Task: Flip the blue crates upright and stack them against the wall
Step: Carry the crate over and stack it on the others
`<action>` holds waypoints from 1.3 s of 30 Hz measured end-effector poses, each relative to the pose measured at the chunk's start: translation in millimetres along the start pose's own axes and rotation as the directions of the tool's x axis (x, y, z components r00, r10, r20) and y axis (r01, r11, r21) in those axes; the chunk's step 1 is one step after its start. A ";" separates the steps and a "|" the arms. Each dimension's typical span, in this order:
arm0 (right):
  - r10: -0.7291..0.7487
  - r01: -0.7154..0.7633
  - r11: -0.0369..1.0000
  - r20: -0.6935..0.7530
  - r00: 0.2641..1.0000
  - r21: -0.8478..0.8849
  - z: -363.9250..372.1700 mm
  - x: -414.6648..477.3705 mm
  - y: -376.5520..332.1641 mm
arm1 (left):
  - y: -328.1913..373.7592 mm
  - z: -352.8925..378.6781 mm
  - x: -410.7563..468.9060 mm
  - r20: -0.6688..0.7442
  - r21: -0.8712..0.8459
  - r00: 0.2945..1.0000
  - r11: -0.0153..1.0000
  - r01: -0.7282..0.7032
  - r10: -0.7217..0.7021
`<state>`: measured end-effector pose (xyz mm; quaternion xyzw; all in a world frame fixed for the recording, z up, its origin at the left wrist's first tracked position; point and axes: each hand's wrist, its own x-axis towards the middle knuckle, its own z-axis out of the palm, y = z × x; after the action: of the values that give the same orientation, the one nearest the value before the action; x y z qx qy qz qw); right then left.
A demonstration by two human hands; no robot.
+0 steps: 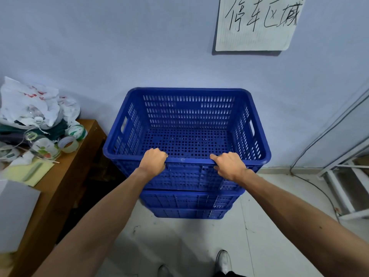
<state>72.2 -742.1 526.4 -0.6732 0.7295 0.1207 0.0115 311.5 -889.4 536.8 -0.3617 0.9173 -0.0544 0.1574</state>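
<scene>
A blue perforated crate [187, 114] stands upright and empty on top of a stack, its far side close to the pale wall. Below it the front walls of two more blue crates [189, 201] show, nested one under the other. My left hand [153, 159] grips the near rim of the top crate left of centre. My right hand [229, 163] grips the same rim right of centre, thumb on top and fingers over the outer wall.
A brown wooden table [65, 176] stands left of the stack, cluttered with plastic bags, tape rolls [68, 143] and a yellow pad. A handwritten paper sign [257, 23] hangs on the wall. A white metal frame [343, 182] and a cable lie at right. My shoes show at the bottom.
</scene>
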 end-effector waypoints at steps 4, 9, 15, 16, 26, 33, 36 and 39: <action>-0.021 0.021 1.000 0.011 1.000 0.020 -1.3 6.0 2.2 | -5.5 -4.2 7.0 -0.001 -0.005 0.999 0.999 -0.034 0.034; -0.047 0.047 0.999 0.038 0.998 0.007 -12.0 9.3 7.4 | -8.9 -6.3 9.2 -0.007 -0.028 0.999 0.999 -0.044 0.044; -0.066 0.067 0.998 0.054 0.996 -0.020 -11.7 0.3 14.2 | 2.6 3.6 3.3 -0.022 -0.048 0.999 0.999 -0.026 0.025; -0.071 0.072 0.997 0.050 0.996 -0.022 -10.6 -1.1 12.3 | 4.0 6.3 0.3 -0.021 -0.046 1.000 0.999 -0.017 0.016; -0.076 0.078 0.996 0.032 0.997 -0.048 -11.2 -4.7 11.0 | 1.0 -0.3 -4.7 0.007 -0.018 1.000 0.999 -0.026 0.026; -0.036 0.036 0.999 0.015 0.999 0.008 -8.5 -7.5 11.3 | 2.2 -1.6 -1.7 -0.014 -0.027 1.000 0.999 -0.028 0.028; -0.039 0.039 0.999 -0.004 0.999 0.020 -6.0 -7.6 5.6 | -0.8 4.7 -1.3 -0.033 0.004 0.999 1.000 -0.016 0.016; -0.059 0.059 0.998 -0.020 0.998 0.012 -1.3 -9.9 2.4 | -0.1 10.9 -4.0 -0.039 0.019 0.999 1.000 -0.012 0.012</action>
<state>71.0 -732.5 529.8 -0.6954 0.7102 0.1091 0.0122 317.8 -886.6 527.5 -0.3535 0.9218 -0.0694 0.1430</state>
